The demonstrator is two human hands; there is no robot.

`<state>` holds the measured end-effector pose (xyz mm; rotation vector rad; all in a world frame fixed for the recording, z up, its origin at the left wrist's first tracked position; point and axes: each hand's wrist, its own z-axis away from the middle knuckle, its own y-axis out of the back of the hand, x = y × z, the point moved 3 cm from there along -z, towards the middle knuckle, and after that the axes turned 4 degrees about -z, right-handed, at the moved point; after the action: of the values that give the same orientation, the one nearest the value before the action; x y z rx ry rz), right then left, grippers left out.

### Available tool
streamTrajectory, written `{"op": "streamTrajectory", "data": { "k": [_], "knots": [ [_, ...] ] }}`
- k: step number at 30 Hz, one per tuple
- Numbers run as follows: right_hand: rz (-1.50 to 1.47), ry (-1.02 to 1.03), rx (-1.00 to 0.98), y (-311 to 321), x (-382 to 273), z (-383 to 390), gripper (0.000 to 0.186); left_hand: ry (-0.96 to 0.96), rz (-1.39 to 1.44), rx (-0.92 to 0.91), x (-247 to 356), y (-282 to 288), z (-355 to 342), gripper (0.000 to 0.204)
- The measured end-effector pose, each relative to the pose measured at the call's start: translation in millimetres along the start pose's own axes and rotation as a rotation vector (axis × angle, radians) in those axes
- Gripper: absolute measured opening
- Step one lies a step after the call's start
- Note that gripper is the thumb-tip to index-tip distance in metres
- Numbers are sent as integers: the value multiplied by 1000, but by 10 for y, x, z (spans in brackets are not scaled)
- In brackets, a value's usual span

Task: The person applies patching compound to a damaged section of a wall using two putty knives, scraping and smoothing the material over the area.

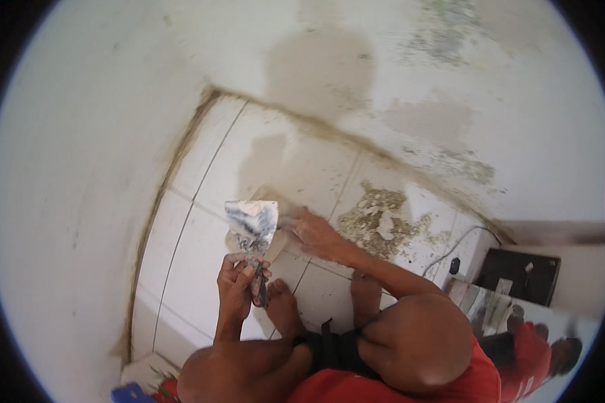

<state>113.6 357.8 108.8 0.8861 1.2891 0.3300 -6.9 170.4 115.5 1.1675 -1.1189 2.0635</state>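
My left hand (238, 277) is wrapped round the dark, worn handle of a putty knife (251, 225). Its broad metal blade points away from me, smeared with white and grey matter. Under and beside the blade is a pale, see-through container (276, 246), partly covered by it. My right hand (316, 235) reaches in from the right, its fingertips close to the blade and the container's right side. Blur on those fingers hides whether they grip anything. To the right of that hand, a heap of crumbled plaster flakes (380, 218) lies on the white floor tiles (205, 235).
Two pale walls meet at a far corner; the right one has patches of peeling paint (444, 33). My bare feet (286, 307) are just behind the container. At right are a cable (450, 248), a black panel (519, 275) and a mirror-like surface (480, 309). A blue item (132, 393) lies lower left.
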Motion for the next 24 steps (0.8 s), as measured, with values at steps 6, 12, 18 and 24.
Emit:
{"op": "streamTrajectory", "data": {
  "k": [6,12,18,24],
  "knots": [
    [-991,-158,28,65,-983,533,50,65,-81,-156,295,-254,21,27],
    [-1544,-343,317,33,-762,637,38,36,-413,-559,348,-374,-154,33],
    [-1611,-519,1095,421,-330,1223,39,123,-668,-698,639,-153,-80,40],
    [-1534,-184,1441,845,214,1617,39,32,-857,-541,1170,111,-263,37]
  ]
}}
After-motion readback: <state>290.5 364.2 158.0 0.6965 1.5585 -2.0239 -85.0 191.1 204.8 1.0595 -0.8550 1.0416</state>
